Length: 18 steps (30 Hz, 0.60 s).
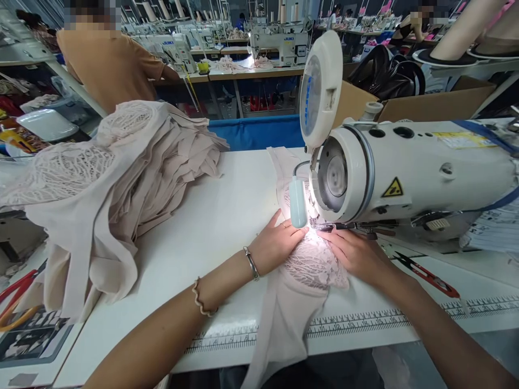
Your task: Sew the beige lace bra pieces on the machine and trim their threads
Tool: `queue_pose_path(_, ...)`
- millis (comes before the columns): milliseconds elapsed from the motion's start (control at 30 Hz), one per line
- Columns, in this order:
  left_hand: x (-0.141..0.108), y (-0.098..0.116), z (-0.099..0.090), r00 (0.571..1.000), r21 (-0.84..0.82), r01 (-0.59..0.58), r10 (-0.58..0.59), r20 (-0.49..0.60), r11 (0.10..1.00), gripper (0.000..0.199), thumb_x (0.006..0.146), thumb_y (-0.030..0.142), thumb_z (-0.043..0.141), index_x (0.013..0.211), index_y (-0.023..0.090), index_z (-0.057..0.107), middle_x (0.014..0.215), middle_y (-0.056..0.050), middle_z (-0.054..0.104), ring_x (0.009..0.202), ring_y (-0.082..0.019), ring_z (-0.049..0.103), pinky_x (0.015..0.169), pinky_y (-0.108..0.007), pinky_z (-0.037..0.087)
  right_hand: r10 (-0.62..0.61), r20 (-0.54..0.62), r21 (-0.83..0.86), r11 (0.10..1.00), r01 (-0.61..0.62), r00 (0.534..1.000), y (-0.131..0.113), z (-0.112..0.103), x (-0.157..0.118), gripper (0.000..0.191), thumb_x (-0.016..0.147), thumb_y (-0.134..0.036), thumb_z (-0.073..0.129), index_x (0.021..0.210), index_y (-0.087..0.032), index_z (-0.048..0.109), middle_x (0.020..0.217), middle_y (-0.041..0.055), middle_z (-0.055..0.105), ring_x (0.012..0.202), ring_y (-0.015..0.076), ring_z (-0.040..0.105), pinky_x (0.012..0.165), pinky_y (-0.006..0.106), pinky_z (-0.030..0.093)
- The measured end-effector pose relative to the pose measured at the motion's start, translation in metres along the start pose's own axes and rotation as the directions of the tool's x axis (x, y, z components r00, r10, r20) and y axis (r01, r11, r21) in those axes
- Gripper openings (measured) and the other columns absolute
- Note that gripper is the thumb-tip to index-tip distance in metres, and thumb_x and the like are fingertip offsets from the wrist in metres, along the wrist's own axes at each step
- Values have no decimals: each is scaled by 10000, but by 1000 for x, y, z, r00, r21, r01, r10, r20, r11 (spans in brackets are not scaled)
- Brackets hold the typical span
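Observation:
A pale pink bra piece with a lace cup lies under the needle area of a white sewing machine, its plain fabric band hanging over the table's front edge. Flat on the lace's left side rests my left hand, fingers stretched toward the lit needle spot. My right hand presses on the lace from the right, fingers extended, just below the presser foot. A small light-blue lamp shines beside the needle, partly covering the fabric behind. The exact stitching point is lost in glare.
Left of my arm, similar lace pieces form a heap. Red thread snips lie at the right near a printed ruler strip. Red-handled scissors are at far left. A person sits ahead.

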<state>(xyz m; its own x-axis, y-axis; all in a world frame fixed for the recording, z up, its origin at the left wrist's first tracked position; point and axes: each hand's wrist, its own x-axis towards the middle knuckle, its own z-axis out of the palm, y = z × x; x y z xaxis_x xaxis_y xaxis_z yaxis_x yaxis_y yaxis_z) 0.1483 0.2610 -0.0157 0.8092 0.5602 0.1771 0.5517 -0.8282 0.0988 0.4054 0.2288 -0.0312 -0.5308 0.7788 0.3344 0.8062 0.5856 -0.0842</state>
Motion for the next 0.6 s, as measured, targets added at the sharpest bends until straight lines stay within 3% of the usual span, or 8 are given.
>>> queue_pose_path(100, 4, 12, -3, 996, 15, 23, -22, -86, 1000, 351, 1000, 14, 337, 1231, 110, 583, 1196, -140, 687, 1121, -254, 637, 1037, -483, 470, 33, -5, 49, 998, -33, 999, -3, 0, 0, 366, 1004, -199, 424, 1228, -220, 713, 988, 66, 749, 888, 201, 721, 790, 318, 600)
queue_pose_path(167, 6, 26, -1, 986, -65, 50, -60, -156, 997, 308, 1014, 34, 339, 1183, 95, 588, 1180, -154, 667, 1084, -246, 626, 963, -423, 514, 50, 0, 85, 995, -50, 999, -4, 0, 0, 368, 1000, -199, 417, 1206, -217, 722, 982, 70, 749, 890, 201, 723, 766, 314, 607)
queue_pose_path(300, 5, 42, 4, 990, -245, 41, -72, -120, 969, 175, 1014, 199, 503, 1119, 89, 590, 1053, -134, 631, 959, -241, 586, 843, -384, 551, 71, -8, 135, 988, -69, 997, -3, -1, -2, 366, 990, -187, 407, 1150, -207, 735, 1014, 72, 755, 863, 190, 723, 785, 308, 602)
queue_pose_path(367, 3, 40, 5, 995, -251, 28, -52, -90, 968, 144, 1005, 235, 529, 993, 114, 606, 1057, -142, 620, 960, -247, 570, 828, -394, 552, 70, -30, 160, 985, -64, 997, -2, -2, -5, 374, 975, -154, 396, 1113, -217, 738, 1031, 60, 754, 876, 182, 719, 805, 303, 592)
queue_pose_path(500, 2, 28, 3, 994, -271, -39, 9, -111, 962, 226, 1044, 194, 420, 898, 147, 586, 1200, -162, 630, 1113, -257, 564, 963, -427, 519, -6, -98, 132, 991, 19, 995, -1, -4, -6, 358, 943, -95, 412, 931, -226, 745, 981, 50, 746, 852, 179, 702, 740, 291, 568)
queue_pose_path(600, 3, 22, 1, 997, -285, -40, 19, -74, 958, 292, 1080, 238, 366, 935, 136, 598, 1082, -128, 667, 1034, -233, 597, 969, -402, 503, -128, -144, 111, 983, 144, 981, -2, -6, -3, 394, 919, -13, 402, 906, -223, 735, 1071, 44, 764, 960, 195, 687, 750, 305, 547)
